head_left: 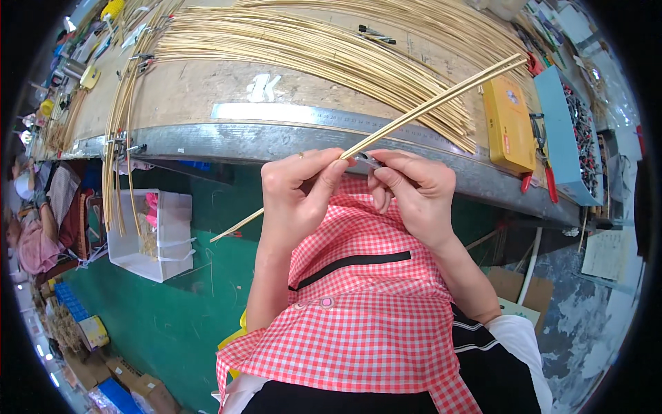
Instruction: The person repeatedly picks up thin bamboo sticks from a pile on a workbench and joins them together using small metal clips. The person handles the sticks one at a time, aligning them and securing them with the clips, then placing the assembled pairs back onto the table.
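Note:
In front of the pink checked apron (365,331), my left hand (298,196) pinches a pair of long thin bamboo strips (441,101). They slant from low on the left, behind my wrist, up over the bench on the right. My right hand (417,193), fingers closed, grips a small silvery metal clip (365,159) right beside the strips and my left fingertips. The clip's jaws are too small to make out. Many more loose strips (289,48) lie across the wooden bench (200,86).
Along the bench's metal edge lies a steel ruler (296,114). At right are a yellow tin (507,124), red-handled pliers (548,165) and a blue box (558,124) of small metal clips. Left, clamped strips (121,138) hang above a white bin (172,234).

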`<state>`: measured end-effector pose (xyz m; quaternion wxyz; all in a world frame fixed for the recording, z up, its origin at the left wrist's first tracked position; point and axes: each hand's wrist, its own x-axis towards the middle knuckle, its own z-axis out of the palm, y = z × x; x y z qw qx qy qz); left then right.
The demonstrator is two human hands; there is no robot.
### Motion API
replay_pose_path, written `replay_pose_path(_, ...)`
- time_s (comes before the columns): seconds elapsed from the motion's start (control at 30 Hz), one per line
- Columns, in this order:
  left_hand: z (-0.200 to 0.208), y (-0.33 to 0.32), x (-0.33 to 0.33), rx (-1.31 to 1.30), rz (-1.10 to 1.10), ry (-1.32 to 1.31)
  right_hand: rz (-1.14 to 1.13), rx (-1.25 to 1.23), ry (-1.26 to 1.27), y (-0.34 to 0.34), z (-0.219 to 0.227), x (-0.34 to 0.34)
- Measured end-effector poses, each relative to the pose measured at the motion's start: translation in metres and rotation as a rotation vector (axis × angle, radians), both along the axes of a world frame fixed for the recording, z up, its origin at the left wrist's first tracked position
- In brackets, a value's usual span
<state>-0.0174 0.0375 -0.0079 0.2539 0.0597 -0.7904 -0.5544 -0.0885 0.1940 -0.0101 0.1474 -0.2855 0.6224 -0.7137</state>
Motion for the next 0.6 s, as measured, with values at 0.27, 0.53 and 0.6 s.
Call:
replay_pose_path(0.27, -0.001, 0.004, 0.000, 0.027, -0.067, 0.030, -0.043, -0.040, 0.023, 0.001, -0.003, 0.002)
replay_pose_path(0.53, 0.004, 0.002, 0.003, -0.152, -0.090, 0.096, -0.021, -0.083, 0.102, 0.004, -0.008, 0.001)
replay_pose_path(0.6, 0.009, 0.001, 0.005, -0.205, -0.104, 0.100, -0.021, -0.113, 0.083, 0.005, -0.011, 0.002)
